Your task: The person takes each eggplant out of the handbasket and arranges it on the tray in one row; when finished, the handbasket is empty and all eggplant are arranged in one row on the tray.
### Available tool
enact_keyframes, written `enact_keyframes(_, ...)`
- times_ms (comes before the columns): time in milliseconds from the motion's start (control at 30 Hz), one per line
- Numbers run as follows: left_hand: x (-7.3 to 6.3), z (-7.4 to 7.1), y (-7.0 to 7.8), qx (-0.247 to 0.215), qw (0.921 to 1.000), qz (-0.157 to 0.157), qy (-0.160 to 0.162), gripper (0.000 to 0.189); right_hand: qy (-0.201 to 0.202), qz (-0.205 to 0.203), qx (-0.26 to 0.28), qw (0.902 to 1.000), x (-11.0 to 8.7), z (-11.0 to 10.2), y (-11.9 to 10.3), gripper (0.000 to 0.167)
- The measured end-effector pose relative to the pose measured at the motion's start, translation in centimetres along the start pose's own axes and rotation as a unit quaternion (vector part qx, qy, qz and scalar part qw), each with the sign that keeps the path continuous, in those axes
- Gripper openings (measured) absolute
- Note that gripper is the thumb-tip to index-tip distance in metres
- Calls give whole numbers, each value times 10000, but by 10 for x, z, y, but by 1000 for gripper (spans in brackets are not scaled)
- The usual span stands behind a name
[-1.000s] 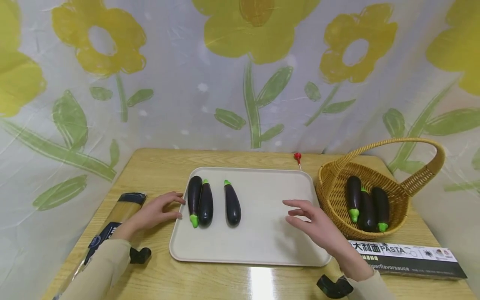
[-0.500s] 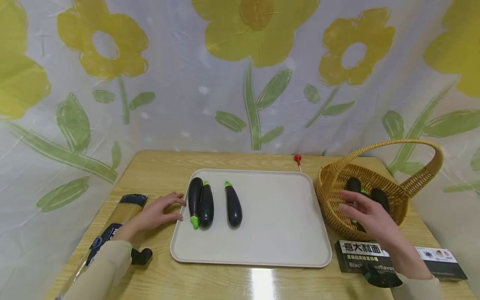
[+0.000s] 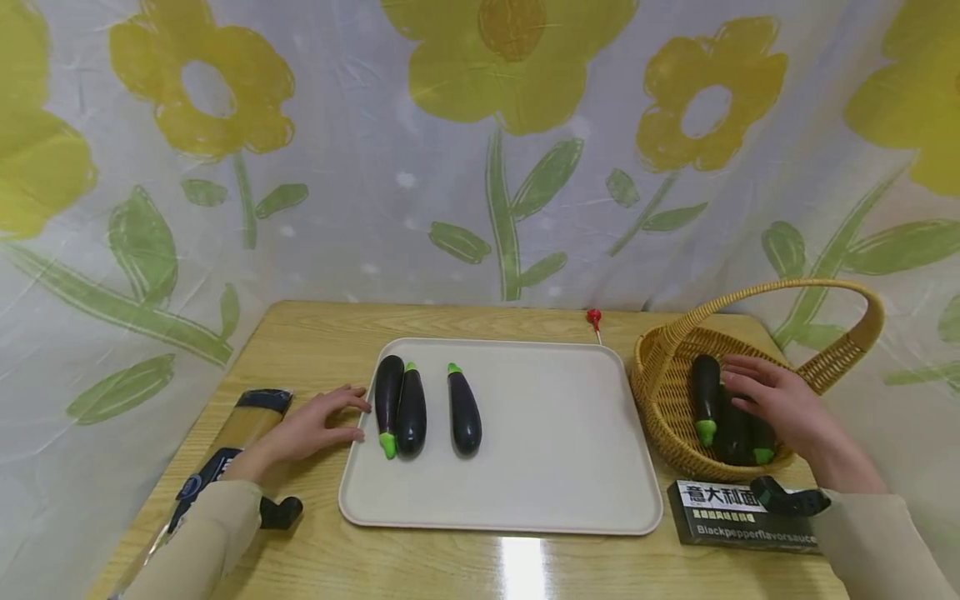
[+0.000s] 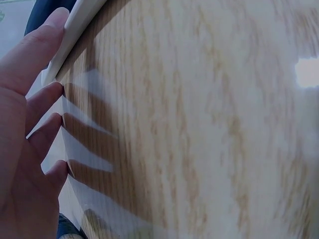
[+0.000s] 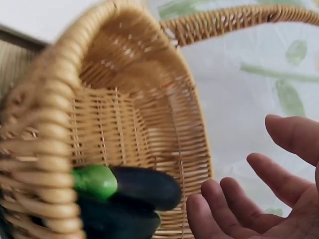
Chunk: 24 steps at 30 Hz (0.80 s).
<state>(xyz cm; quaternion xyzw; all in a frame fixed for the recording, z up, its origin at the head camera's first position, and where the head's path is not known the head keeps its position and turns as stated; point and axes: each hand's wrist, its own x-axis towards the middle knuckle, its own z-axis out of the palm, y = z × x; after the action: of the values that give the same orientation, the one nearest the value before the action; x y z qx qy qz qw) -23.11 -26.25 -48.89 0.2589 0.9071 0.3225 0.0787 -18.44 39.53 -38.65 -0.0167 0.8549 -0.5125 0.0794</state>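
Observation:
My left hand (image 3: 315,425) rests at the tray's left edge, its fingers loosely bent and holding nothing. In the left wrist view, its thumb (image 4: 37,47) lies by the tray rim; whether it touches cannot be told. Three dark eggplants with green stems lie on the white tray (image 3: 555,442): a left one (image 3: 387,396), a middle one (image 3: 411,412) and a right one (image 3: 465,412). Over the wicker basket (image 3: 678,450) hovers my right hand (image 3: 787,408), fingers apart and gripping nothing. Inside are an eggplant (image 3: 706,396) at left, another eggplant (image 3: 733,429) and a partly hidden eggplant (image 3: 763,437).
A black-and-white pasta box (image 3: 720,517) lies before the basket, partly covered by my right wrist. The basket's handle (image 3: 795,287) arches high. At left, a pack of spaghetti (image 3: 251,417) lies under my forearm. A red-headed stick (image 3: 594,318) stands behind the tray.
My right hand has swung from above the tray to the right, over the basket. The left hand stays by the tray's edge, and the eggplants look unmoved.

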Motion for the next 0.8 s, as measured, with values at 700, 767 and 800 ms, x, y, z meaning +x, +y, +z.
enact_keyframes(700, 0, 0, -1, -82, 9999, -76, -4, 39, 157, 868, -485, 9949, 45, -13, 12, 76)
enact_keyframes(767, 0, 0, -1, -76, 9999, -85, 1, 39, 146, 901, -471, 9947, 46, -14, 12, 76)
enact_keyframes(800, 0, 0, -1, -80, 9999, -91, 4, 39, 155, 923, -454, 9946, 47, -14, 12, 75)
